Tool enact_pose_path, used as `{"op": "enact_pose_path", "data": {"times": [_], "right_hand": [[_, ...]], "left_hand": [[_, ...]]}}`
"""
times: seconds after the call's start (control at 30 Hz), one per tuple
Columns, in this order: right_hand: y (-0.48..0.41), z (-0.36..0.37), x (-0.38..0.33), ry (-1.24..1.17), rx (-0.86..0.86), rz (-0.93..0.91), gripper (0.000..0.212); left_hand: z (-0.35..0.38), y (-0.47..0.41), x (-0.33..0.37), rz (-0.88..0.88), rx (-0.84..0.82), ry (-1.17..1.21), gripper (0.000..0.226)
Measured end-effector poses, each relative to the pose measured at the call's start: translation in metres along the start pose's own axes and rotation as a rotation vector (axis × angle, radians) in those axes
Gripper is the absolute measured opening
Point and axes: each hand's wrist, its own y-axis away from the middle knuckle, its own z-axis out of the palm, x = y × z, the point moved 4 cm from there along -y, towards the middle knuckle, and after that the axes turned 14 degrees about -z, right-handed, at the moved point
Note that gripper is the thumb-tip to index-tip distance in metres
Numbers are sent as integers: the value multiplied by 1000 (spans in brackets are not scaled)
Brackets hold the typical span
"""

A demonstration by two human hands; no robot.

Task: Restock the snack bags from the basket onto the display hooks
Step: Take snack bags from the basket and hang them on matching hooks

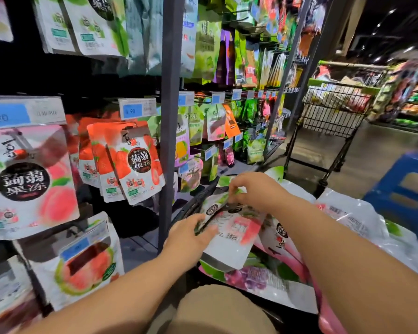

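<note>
- The bag [229, 237] is over the basket [329, 325]; left hand [191, 233] fingers grip its side, right hand [252, 191] fingers pinch its top.
- It seems light, soft and slippery; the stiffer top seam is probably the best hold.

White-pink snack bag [229, 235]; blue stool [403, 189]; blue price tags [132, 110].

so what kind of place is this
Most likely a supermarket snack aisle: snack bags hang in rows under blue price tags, and a wire shopping cart stands in the aisle.
</note>
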Motion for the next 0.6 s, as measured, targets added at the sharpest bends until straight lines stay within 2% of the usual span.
{"op": "enact_pose_path", "data": {"times": [0.1, 0.17, 0.3, 0.4, 0.5, 0.57, 0.6], "right_hand": [[-7, 2, -2, -128, 80, -29, 12], [-10, -1, -3, -256, 179, -22, 13], [-12, -14, -5, -450, 357, -5, 21], [-13, -25, -10, -590, 504, -19, 21], [-14, -34, -15, -767, 633, -29, 18], [-14, -41, -20, -894, 721, -45, 5], [-15, -43, -21, -934, 757, -39, 8]], "left_hand": [[-2, 0, -1, 7, 0, 57, 59], [-6, 1, 0, 16, 26, 154, 54], [-21, 4, 7, 43, 82, 327, 28], [-29, 0, 11, 79, 101, 391, 31], [-35, 0, 19, 111, 55, 531, 23], [-37, -1, 23, 137, 22, 614, 35], [-38, -1, 25, 152, -9, 651, 47]]}}
